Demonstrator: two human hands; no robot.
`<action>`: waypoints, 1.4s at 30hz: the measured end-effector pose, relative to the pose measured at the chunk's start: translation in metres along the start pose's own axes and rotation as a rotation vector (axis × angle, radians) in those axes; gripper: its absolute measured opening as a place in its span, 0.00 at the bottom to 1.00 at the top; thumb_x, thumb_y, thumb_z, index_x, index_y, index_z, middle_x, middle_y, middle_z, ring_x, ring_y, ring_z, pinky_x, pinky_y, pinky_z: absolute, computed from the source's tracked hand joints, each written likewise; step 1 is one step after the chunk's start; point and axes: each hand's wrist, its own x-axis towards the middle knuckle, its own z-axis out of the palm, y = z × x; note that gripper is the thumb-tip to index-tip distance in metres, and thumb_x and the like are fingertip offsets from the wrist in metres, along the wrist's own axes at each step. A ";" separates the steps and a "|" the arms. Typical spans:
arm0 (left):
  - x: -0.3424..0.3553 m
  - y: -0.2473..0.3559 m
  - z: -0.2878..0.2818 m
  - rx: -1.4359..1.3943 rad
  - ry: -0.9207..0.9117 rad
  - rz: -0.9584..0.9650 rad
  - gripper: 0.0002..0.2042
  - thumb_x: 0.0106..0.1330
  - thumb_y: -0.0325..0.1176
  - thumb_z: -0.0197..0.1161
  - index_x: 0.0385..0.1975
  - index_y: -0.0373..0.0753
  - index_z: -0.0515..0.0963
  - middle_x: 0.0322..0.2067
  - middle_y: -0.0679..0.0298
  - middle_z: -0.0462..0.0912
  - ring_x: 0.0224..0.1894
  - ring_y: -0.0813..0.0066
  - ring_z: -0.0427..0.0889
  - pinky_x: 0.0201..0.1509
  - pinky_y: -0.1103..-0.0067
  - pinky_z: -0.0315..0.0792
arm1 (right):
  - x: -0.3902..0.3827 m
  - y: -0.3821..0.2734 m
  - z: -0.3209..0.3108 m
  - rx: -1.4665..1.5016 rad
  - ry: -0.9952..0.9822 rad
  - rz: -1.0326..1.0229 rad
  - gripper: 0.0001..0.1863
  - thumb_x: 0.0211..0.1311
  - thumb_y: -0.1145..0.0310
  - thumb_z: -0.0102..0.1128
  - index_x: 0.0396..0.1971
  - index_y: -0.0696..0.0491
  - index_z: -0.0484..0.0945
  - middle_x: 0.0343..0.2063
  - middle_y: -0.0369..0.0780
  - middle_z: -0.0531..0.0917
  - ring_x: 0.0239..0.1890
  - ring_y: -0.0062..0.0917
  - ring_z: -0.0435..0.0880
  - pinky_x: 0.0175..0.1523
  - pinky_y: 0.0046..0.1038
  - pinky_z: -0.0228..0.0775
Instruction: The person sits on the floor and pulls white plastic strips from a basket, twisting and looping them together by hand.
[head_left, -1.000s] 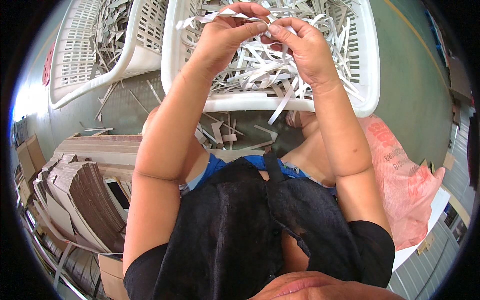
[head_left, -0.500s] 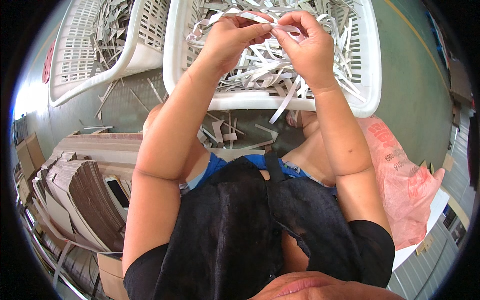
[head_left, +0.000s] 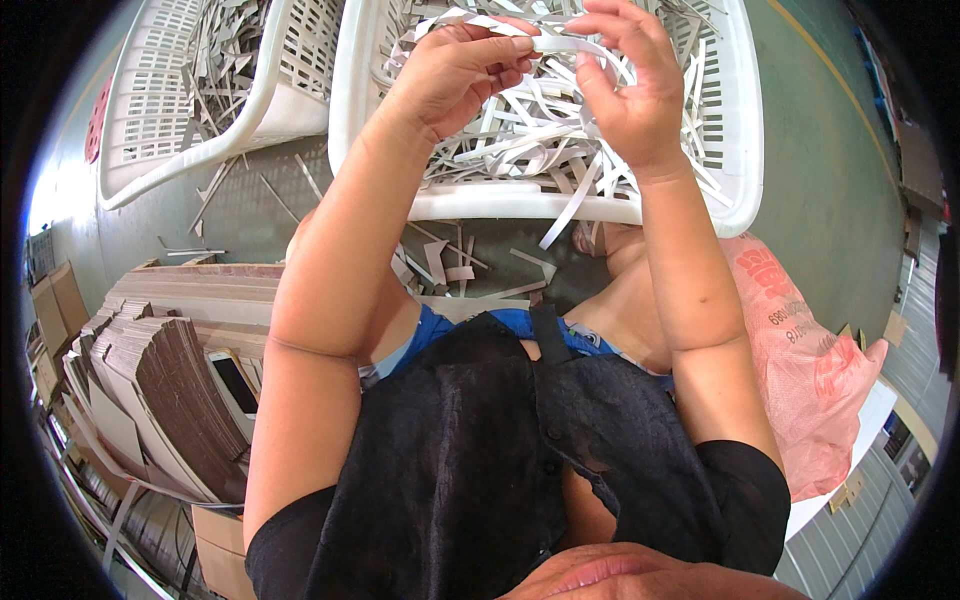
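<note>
Over a white plastic basket [head_left: 742, 150] heaped with thin white and grey strips [head_left: 525, 160], my left hand [head_left: 450, 80] pinches a narrow white strip [head_left: 555, 45] between thumb and fingers, and the strip runs across to the right. My right hand [head_left: 632, 100] is just right of that pinch, its thumb and fingers spread apart beside the strip, with nothing clearly gripped.
A second white basket [head_left: 262, 110] with grey scraps stands at the upper left. Stacked cardboard pieces [head_left: 170, 400] and a phone [head_left: 230, 378] lie left of my legs, a pink woven sack [head_left: 795, 400] at right. Loose strips [head_left: 450, 255] litter the green floor.
My right hand has moved right, away from my left fingertips, and its fingers have spread from a pinch. My left hand still holds the strip, slightly lower than a second ago.
</note>
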 end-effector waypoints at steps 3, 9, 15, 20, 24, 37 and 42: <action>-0.003 0.003 -0.003 -0.069 0.022 -0.076 0.09 0.66 0.27 0.69 0.44 0.36 0.82 0.33 0.64 0.85 0.35 0.77 0.82 0.40 0.82 0.75 | 0.000 0.001 -0.001 -0.062 -0.093 -0.151 0.21 0.46 0.81 0.68 0.44 0.51 0.82 0.48 0.47 0.80 0.51 0.42 0.80 0.56 0.38 0.74; -0.002 0.002 -0.009 -0.044 -0.009 -0.081 0.08 0.66 0.25 0.69 0.43 0.34 0.82 0.32 0.63 0.85 0.33 0.77 0.83 0.35 0.83 0.74 | -0.003 0.002 0.005 -0.077 -0.142 -0.106 0.08 0.59 0.75 0.72 0.39 0.55 0.85 0.37 0.39 0.88 0.39 0.31 0.87 0.45 0.27 0.79; 0.002 -0.005 -0.004 -0.075 0.040 0.029 0.08 0.65 0.21 0.68 0.43 0.33 0.82 0.38 0.60 0.86 0.39 0.74 0.85 0.44 0.81 0.77 | -0.011 -0.004 0.010 -0.015 -0.206 0.150 0.08 0.62 0.73 0.71 0.41 0.54 0.84 0.37 0.40 0.88 0.38 0.28 0.88 0.44 0.26 0.79; 0.000 -0.001 -0.002 -0.061 0.071 0.017 0.08 0.67 0.21 0.67 0.44 0.33 0.82 0.39 0.60 0.86 0.40 0.74 0.85 0.45 0.80 0.79 | -0.009 0.000 0.009 0.031 -0.176 0.231 0.09 0.64 0.74 0.69 0.43 0.55 0.84 0.38 0.37 0.88 0.39 0.21 0.87 0.46 0.23 0.79; 0.001 -0.004 -0.004 -0.058 0.078 0.038 0.07 0.68 0.21 0.66 0.44 0.36 0.82 0.38 0.62 0.86 0.40 0.74 0.85 0.44 0.80 0.79 | -0.011 0.003 0.012 0.276 -0.122 0.368 0.08 0.66 0.74 0.68 0.43 0.57 0.84 0.38 0.34 0.87 0.40 0.18 0.85 0.46 0.21 0.77; -0.006 -0.002 0.008 -0.237 -0.114 0.027 0.09 0.69 0.24 0.67 0.47 0.35 0.81 0.42 0.61 0.86 0.43 0.71 0.86 0.49 0.77 0.80 | -0.008 -0.002 0.006 0.013 -0.064 0.102 0.06 0.62 0.74 0.71 0.38 0.54 0.86 0.34 0.34 0.87 0.34 0.19 0.84 0.38 0.21 0.77; -0.002 -0.011 0.002 -0.128 -0.014 0.065 0.09 0.69 0.24 0.67 0.46 0.36 0.82 0.41 0.61 0.86 0.43 0.73 0.86 0.49 0.77 0.80 | -0.007 -0.006 0.005 -0.066 -0.113 0.069 0.05 0.61 0.74 0.72 0.37 0.52 0.86 0.33 0.33 0.87 0.33 0.18 0.85 0.36 0.20 0.77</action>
